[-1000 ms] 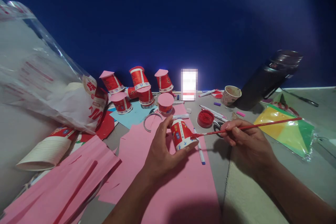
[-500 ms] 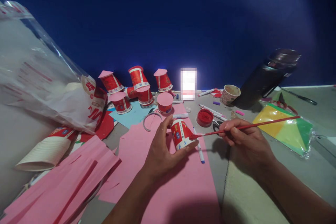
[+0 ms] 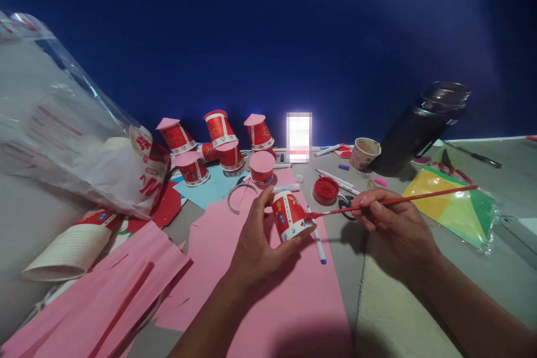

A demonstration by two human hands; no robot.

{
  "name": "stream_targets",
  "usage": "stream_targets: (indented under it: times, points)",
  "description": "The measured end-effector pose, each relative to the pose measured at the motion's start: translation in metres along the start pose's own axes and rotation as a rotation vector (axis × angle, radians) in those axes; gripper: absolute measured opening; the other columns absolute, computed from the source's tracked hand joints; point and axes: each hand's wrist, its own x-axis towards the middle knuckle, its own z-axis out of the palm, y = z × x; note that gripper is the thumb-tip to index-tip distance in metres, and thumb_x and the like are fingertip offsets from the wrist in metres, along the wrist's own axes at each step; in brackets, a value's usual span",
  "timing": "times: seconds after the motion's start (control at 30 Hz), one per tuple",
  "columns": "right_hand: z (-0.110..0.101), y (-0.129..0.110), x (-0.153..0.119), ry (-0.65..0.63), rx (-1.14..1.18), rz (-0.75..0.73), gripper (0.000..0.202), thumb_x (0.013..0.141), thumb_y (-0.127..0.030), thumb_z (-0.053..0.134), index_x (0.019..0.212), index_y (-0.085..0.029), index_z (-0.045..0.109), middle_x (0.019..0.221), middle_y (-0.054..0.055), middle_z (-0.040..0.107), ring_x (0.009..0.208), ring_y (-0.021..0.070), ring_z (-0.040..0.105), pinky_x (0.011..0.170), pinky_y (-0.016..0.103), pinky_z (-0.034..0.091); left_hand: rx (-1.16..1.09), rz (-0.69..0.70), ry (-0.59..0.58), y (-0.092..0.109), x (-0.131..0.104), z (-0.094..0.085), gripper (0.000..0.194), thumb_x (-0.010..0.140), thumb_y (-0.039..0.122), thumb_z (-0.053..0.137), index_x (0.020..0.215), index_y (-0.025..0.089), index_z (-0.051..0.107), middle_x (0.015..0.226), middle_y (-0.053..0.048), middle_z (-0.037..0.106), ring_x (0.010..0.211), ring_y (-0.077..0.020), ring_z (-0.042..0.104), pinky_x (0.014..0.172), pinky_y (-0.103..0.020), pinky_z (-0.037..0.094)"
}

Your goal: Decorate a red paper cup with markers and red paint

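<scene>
My left hand [image 3: 262, 235] is closed round a red and white paper cup [image 3: 289, 215], turned upside down and tilted above pink paper [image 3: 293, 296]. Small blue marks show on the cup's white band. Between the fingers of my right hand [image 3: 390, 215] is a thin red paintbrush [image 3: 432, 194]. Its red-coated tip touches the cup's right side, near the white band. Just beyond the cup sits an open pot of red paint [image 3: 325, 190]. A white marker with a blue end [image 3: 321, 246] lies right beside the cup.
Several red cups with pink paper tops [image 3: 193, 170] stand at the back left. A plastic bag [image 3: 84, 123] and stacked paper cups [image 3: 62, 251] fill the left. A black flask [image 3: 413, 134], a patterned cup [image 3: 364, 154] and scissors [image 3: 346, 205] are to the right.
The brush tip has moved slightly along the cup's red side near the band. Both hands keep their hold, and the view has shifted a little.
</scene>
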Motion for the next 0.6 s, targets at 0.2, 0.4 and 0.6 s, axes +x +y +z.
stream_targets:
  times: [0.2,0.4,0.6]
  points:
    - [-0.0039,0.0032,0.0004,-0.047,0.008,0.009,0.022,0.081,-0.045,0.092,0.085,-0.024,0.085,0.082,0.007,0.075,0.057,0.0115,0.056,0.050,0.024,0.044,-0.002,0.002,-0.003,-0.0006,-0.0004,0.0006,0.097,0.076,0.056,0.092,0.156,0.033,0.042,0.152,-0.011,0.060,0.134,-0.0348,0.062,0.113,-0.055,0.050]
    - [-0.0034,0.0050,-0.0031,-0.035,0.003,0.015,0.020,0.083,-0.042,0.091,0.087,-0.023,0.085,0.083,0.007,0.074,0.062,0.0120,0.057,0.051,0.022,0.043,-0.012,0.009,0.011,-0.0006,-0.0001,0.0018,0.099,0.076,0.056,0.092,0.157,0.032,0.042,0.153,-0.011,0.059,0.136,-0.0354,0.061,0.114,-0.054,0.049]
    - [-0.0019,0.0018,-0.0028,0.014,0.024,-0.019,0.024,0.080,-0.043,0.093,0.084,-0.021,0.084,0.086,0.008,0.073,0.066,0.0125,0.061,0.051,0.020,0.045,-0.031,-0.017,0.006,0.0011,-0.0012,0.0016,0.099,0.077,0.055,0.092,0.159,0.033,0.040,0.156,-0.011,0.056,0.136,-0.0347,0.060,0.114,-0.054,0.049]
